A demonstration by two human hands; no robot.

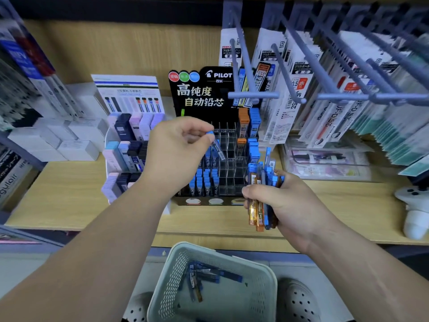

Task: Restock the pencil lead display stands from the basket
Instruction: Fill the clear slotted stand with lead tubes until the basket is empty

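Pinching one blue-capped lead tube point(216, 147) near its cap, my left hand point(178, 149) holds it tilted over the clear slots of the black Pilot display stand point(204, 94). I note blue tubes filling the stand's left columns. Right hand point(287, 205) is curled round a bundle of orange and blue tubes point(260, 201), just right of the stand. Basket point(260, 293) sits below, a few tubes point(204, 275) inside.

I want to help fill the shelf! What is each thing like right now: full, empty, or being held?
Pilot stand: partly filled, with the middle slots empty.
Left hand: fingers pinch one blue-capped tube.
Blue-capped tube: tilted over the stand's slots.
Right hand: grips a bundle of tubes.
Basket: nearly empty, with a few loose tubes lying inside.
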